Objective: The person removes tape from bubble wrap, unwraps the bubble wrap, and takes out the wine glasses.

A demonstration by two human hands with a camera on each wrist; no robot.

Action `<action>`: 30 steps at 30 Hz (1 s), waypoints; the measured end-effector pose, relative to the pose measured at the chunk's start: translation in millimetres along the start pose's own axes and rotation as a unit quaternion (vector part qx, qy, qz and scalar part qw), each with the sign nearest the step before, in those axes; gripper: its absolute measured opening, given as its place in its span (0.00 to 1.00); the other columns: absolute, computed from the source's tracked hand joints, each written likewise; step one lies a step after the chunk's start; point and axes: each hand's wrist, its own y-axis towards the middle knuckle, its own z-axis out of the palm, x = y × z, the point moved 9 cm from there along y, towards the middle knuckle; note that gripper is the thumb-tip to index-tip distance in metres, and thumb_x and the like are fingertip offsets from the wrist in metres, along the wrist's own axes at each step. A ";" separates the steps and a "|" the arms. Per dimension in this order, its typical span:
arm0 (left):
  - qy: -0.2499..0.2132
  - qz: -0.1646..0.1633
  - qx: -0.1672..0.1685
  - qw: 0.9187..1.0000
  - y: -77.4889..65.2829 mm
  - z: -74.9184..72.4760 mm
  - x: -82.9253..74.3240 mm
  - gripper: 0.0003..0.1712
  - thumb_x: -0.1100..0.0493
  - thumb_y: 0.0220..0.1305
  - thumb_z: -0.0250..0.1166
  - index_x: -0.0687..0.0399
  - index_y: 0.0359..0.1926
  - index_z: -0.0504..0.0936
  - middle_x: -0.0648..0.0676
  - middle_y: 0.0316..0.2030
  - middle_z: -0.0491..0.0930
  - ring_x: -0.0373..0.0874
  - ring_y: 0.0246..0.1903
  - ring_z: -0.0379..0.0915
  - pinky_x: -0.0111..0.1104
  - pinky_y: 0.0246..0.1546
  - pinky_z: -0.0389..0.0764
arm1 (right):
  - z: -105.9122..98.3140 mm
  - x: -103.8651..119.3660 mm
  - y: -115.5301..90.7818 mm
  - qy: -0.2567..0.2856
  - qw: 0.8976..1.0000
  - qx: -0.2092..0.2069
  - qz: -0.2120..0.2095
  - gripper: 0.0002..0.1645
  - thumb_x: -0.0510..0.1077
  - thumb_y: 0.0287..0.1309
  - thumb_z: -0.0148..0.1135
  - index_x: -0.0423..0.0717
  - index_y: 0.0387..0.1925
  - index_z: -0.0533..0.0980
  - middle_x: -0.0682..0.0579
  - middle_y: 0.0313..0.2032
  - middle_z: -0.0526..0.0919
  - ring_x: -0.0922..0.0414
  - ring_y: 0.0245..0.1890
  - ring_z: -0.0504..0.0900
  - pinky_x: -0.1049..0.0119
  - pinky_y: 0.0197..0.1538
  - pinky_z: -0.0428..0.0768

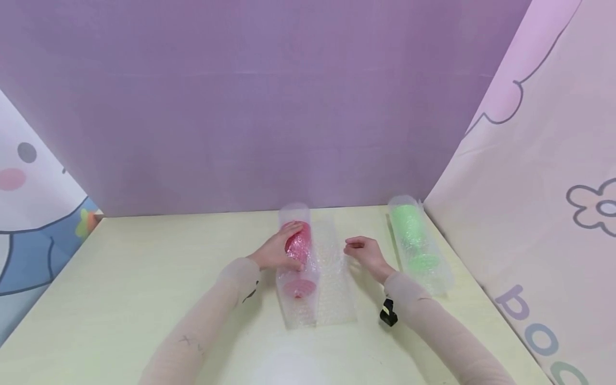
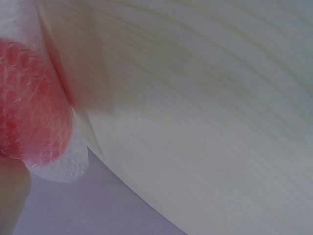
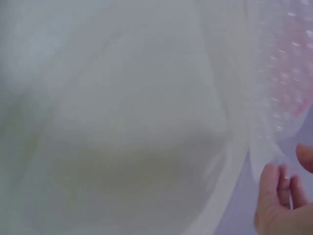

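Note:
A red goblet-like item (image 1: 299,243) lies lengthwise in bubble wrap near the middle of the table, its round base toward me. My left hand (image 1: 279,251) grips it from the left through the wrap, thumb and fingers spread round the body. In the left wrist view the red body (image 2: 34,105) shows through the bubbles. A flat flap of bubble wrap (image 1: 334,294) extends to the right of the roll. My right hand (image 1: 368,254) hovers by that flap's right edge with fingers bent. Its thumb stands apart from the fingertips (image 3: 269,176) in the right wrist view.
To the right lies a similar green item (image 1: 414,235) rolled in bubble wrap, close to the right wall panel (image 1: 529,214). A black device (image 1: 389,313) hangs under the right wrist. A purple panel (image 1: 308,117) stands behind the pale table (image 1: 120,299).

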 end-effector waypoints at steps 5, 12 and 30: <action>-0.004 -0.009 -0.002 1.000 0.6 1.2 2.6 0.63 0.46 0.35 0.77 0.43 0.71 0.50 0.47 0.72 0.45 0.44 0.71 0.37 0.45 0.69 0.49 | -16.3 18.0 -1.7 -0.025 0.999 -0.020 0.000 0.22 0.36 0.58 0.56 0.31 0.54 0.69 0.36 0.50 0.76 0.46 0.50 0.76 0.56 0.57 0.74; -0.003 0.000 -0.003 1.000 1.6 4.4 1.8 0.62 0.46 0.36 0.77 0.44 0.70 0.51 0.47 0.71 0.46 0.43 0.71 0.38 0.44 0.69 0.50 | 0.0 58.6 -7.8 -0.071 0.994 0.009 -0.078 0.20 0.34 0.56 0.57 0.33 0.52 0.72 0.36 0.49 0.78 0.45 0.49 0.78 0.58 0.53 0.77; -0.005 0.035 -0.018 0.999 5.4 2.6 4.9 0.63 0.44 0.34 0.77 0.47 0.70 0.52 0.52 0.71 0.46 0.45 0.71 0.37 0.46 0.69 0.48 | 73.2 28.5 -2.5 -0.209 0.961 0.129 -0.129 0.31 0.29 0.44 0.64 0.33 0.55 0.71 0.38 0.55 0.74 0.41 0.55 0.74 0.53 0.56 0.75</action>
